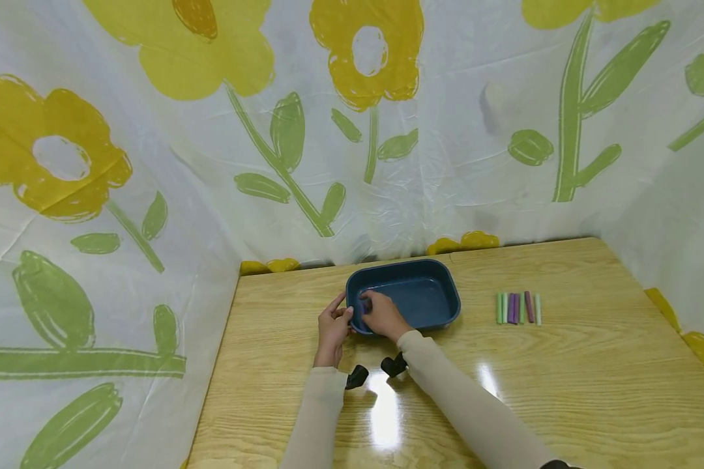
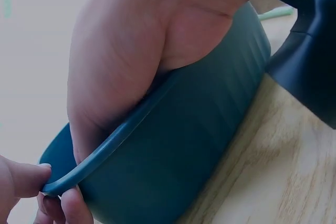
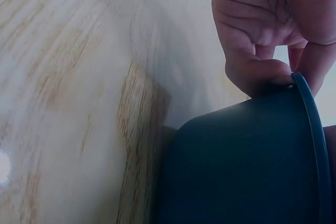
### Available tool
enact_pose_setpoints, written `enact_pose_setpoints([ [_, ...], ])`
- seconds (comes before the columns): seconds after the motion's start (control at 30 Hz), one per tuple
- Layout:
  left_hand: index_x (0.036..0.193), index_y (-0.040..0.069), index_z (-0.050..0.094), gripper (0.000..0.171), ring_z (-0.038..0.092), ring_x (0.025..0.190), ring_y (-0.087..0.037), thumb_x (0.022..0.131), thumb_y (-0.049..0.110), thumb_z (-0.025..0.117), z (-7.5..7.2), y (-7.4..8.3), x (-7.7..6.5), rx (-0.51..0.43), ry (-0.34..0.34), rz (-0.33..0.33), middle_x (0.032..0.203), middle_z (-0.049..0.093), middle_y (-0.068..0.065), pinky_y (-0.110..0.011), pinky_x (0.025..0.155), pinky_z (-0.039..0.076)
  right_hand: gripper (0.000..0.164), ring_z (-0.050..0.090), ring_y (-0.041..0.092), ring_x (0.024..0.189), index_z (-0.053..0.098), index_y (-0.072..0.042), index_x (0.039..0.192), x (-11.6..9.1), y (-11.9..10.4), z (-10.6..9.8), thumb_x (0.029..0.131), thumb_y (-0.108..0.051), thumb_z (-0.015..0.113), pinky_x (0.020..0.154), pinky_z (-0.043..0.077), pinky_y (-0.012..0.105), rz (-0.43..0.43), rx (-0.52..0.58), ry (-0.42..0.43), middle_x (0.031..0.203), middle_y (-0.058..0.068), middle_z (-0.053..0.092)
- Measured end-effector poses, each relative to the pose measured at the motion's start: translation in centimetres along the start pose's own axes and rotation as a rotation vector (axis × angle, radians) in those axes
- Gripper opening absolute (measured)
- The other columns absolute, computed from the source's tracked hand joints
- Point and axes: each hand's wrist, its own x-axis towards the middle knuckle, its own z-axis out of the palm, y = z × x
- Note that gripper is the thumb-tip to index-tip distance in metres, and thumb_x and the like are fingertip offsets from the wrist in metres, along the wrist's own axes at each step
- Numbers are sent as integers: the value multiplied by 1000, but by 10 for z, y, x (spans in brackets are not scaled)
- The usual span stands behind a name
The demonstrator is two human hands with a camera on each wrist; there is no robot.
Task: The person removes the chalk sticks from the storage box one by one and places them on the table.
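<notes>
A dark blue plastic basin [image 1: 413, 294] with rounded corners sits toward the back of the table. My left hand [image 1: 331, 331] pinches its rim at the left end; in the left wrist view, the thumb [image 2: 26, 179] lies on one side of the rim and fingertips [image 2: 76, 205] on the other. My right hand [image 1: 385, 316] reaches over the near wall, fingers down inside the left part. A small purple piece [image 1: 364, 306], coloured like the chalk on the table, shows between its fingers. In the left wrist view the basin wall hides those fingertips.
Several chalk sticks [image 1: 514, 309], green, white and purple, lie in a row to the right of the basin on the wooden table [image 1: 563, 365]. Flower-printed white cloth [image 1: 457, 163] hangs behind and on both sides. Black wrist camera mounts [image 1: 358, 376] sit close to the tabletop.
</notes>
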Motion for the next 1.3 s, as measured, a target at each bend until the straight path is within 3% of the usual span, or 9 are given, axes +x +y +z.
enact_pose_setpoints([
  [0.2,150,5,59,46,54,63,-11,105,1,62,-1,-1,0,5,-7,0,95,59,-5,-23,55,51,50,68,36,116,60,5,143,5,0,0,95,1,73,94,58,46,78,-25,-99,126,23,70],
  [0.6,152,1,56,47,54,64,-13,105,-3,59,-1,5,-3,-9,-15,-17,95,59,-6,-25,55,52,57,61,38,130,52,9,149,8,-3,2,95,2,70,105,53,47,75,-115,-203,142,26,61],
  [0.73,151,-5,54,47,54,66,-15,104,-6,58,0,20,-15,-6,-32,-17,93,59,-8,-27,57,53,54,66,34,119,55,8,146,7,-3,2,95,2,71,98,56,45,81,-112,-197,132,24,66],
  [0.87,151,-7,53,47,55,66,-14,104,-6,58,1,32,-27,-15,-38,1,95,61,-12,-26,58,53,45,66,28,98,59,5,137,6,-2,1,94,4,71,83,56,40,76,-99,-183,112,18,69],
  [1.1,151,3,58,46,54,64,-12,105,-1,61,0,0,0,-10,-7,-7,94,60,-6,-24,54,51,38,61,22,81,58,-1,130,4,-1,-1,94,6,70,69,51,35,73,-69,-166,97,11,65],
  [1.3,148,7,62,45,55,66,-12,104,-1,62,1,-2,2,5,13,-12,94,60,-5,-23,55,51,36,63,21,75,59,-1,127,1,0,-1,94,7,69,65,51,34,17,15,-73,91,11,67],
])
